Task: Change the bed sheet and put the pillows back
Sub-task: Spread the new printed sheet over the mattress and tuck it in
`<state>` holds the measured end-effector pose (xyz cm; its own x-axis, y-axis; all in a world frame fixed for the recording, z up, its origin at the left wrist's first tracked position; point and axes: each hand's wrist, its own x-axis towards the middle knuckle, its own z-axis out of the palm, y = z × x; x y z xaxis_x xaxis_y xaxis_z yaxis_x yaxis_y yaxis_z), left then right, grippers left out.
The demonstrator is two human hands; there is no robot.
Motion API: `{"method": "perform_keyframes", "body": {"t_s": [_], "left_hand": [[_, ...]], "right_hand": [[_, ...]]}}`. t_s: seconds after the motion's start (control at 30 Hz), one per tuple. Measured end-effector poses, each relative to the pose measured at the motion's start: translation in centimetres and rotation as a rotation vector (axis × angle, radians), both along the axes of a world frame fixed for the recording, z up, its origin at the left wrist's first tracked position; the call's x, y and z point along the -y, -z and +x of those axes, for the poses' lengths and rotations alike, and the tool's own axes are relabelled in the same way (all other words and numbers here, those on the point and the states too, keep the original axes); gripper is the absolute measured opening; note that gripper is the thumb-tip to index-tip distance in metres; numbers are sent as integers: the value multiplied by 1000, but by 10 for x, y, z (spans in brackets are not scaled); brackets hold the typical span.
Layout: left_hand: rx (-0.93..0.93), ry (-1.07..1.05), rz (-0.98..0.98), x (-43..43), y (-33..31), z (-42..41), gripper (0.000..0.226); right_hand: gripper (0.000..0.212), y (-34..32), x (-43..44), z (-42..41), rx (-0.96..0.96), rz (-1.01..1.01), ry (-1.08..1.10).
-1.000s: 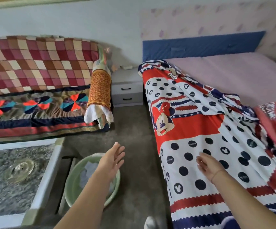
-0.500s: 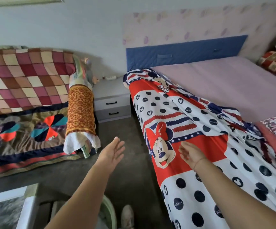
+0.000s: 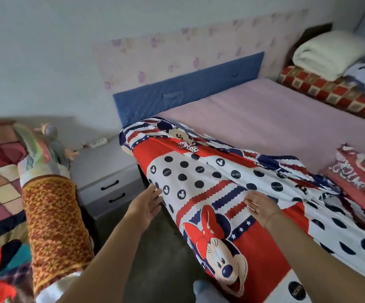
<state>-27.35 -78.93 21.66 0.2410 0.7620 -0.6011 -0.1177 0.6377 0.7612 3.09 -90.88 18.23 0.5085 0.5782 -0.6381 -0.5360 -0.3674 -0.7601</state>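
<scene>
Red, white and navy cartoon-mouse print bed sheet [image 3: 199, 176] lies bunched along the left side of the pink mattress [image 3: 275, 119], with its edge hanging down the bed's side. Left hand [image 3: 147, 204] is open with straight fingers, tips touching or just beside that hanging edge, can't tell which; right hand [image 3: 261, 207] rests palm down on the sheet, fingers relaxed, gripping nothing. Orange patterned bolster pillow [image 3: 54, 226] lies on the checked patchwork quilt [image 3: 0, 171] at left, near the grey two-drawer nightstand [image 3: 109, 178].
</scene>
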Motion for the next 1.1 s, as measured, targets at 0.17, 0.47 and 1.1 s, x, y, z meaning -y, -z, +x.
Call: {"method": "perform_keyframes", "body": {"t_s": [0.17, 0.47, 1.1], "left_hand": [[-7, 45, -66, -102, 13, 38, 36], [-39, 93, -61, -294, 20, 84, 36], [-154, 843, -209, -556, 96, 297, 23]], "right_hand": [[10, 25, -72, 29, -41, -37, 122], [23, 50, -235, 67, -92, -84, 212], [14, 79, -372, 120, -167, -102, 936]]}}
